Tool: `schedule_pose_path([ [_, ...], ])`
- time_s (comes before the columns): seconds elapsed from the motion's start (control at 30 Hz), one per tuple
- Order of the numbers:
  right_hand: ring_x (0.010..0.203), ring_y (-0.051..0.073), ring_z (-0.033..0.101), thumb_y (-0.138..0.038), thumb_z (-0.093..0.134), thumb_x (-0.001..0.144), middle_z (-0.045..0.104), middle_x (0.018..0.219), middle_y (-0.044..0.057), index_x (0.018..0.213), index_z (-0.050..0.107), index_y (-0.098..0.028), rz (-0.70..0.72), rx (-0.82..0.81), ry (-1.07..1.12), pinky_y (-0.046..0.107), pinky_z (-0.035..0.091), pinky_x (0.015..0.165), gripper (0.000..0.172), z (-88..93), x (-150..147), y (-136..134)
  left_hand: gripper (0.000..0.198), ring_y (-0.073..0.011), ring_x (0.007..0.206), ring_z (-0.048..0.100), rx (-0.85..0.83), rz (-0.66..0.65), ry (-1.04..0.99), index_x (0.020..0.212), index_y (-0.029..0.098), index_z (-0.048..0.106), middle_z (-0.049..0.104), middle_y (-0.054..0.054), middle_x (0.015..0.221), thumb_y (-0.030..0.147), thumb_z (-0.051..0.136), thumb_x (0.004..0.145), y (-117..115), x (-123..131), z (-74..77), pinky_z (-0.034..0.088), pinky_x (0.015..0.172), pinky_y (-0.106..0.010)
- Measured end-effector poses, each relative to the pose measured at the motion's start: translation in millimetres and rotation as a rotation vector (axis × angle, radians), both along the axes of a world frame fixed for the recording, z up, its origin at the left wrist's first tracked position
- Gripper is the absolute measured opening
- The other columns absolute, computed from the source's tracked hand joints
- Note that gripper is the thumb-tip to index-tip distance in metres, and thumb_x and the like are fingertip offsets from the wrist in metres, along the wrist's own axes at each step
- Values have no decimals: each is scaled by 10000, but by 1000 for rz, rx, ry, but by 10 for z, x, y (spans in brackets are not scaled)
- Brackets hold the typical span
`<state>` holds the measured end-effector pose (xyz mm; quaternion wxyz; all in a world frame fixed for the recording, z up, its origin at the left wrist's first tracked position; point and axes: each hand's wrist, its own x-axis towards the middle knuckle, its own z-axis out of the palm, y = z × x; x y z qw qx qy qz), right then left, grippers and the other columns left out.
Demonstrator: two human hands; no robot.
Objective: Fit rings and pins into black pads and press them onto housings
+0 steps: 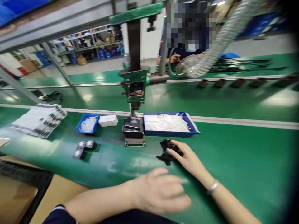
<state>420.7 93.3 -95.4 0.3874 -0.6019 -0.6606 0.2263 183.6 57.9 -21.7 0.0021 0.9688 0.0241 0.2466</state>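
Observation:
My right hand [187,155], with a silver band at the wrist, has its thumb and fingers closed on a small black part [165,145] at the table top. Another black part [165,158] of irregular shape lies just beside it, near the thumb. My left hand [163,191] is over the near side of the green table, blurred by motion. Its fingers look loosely bent and apart, and nothing shows in them; the palm is hidden. Further ahead stands a green bench press [136,84] with a black block [133,127] under its ram.
A blue tray [170,133] of white pieces sits right of the press. Leftward are a small blue bin [80,127], a white block [108,120], several black square parts [80,154] and stacked white sheets [35,121]. A co-worker's hand [175,58] shows beyond a clear hose [219,49].

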Motion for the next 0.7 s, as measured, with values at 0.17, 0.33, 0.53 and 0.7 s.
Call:
schedule_pose_path([
  [0.17, 959, 314, 646, -839, 502, 774, 715, 994, 136, 1024, 682, -193, -27, 1, -88, 507, 540, 893, 716, -110, 36, 55, 555, -346, 1356, 460, -113, 976, 110, 1398, 147, 452, 568, -190, 1355, 172, 580, 859, 424, -1371, 324, 273, 1149, -611],
  [0.33, 787, 274, 670, -845, 505, 768, 715, 874, 103, 909, 688, -210, -70, 56, -74, 438, 564, 726, 675, -9, -25, 54, 432, -392, 1202, 603, -144, 1069, 411, 1178, 145, 611, 690, -182, 1174, 24, 554, 767, 885, -2336, 321, 294, 1094, -703],
  [0.53, 714, 225, 633, -613, 498, 943, 680, 834, 68, 977, 673, -229, -142, 217, -112, 387, 527, 698, 423, 384, -148, -214, 350, -303, 1057, 673, -351, 896, 306, 1189, 186, 606, 707, -119, 1123, 191, 642, 841, 839, -2193, 274, 495, 1003, -528],
  [0.7, 781, 205, 632, -361, 586, 971, 663, 845, 47, 992, 634, -217, 194, 248, -233, 341, 524, 710, 153, 616, -711, -577, 509, -235, 1139, 640, -957, 672, -73, 1291, 254, 546, 662, -75, 1205, 240, 732, 816, 400, -1454, -49, 523, 1014, -429],
])
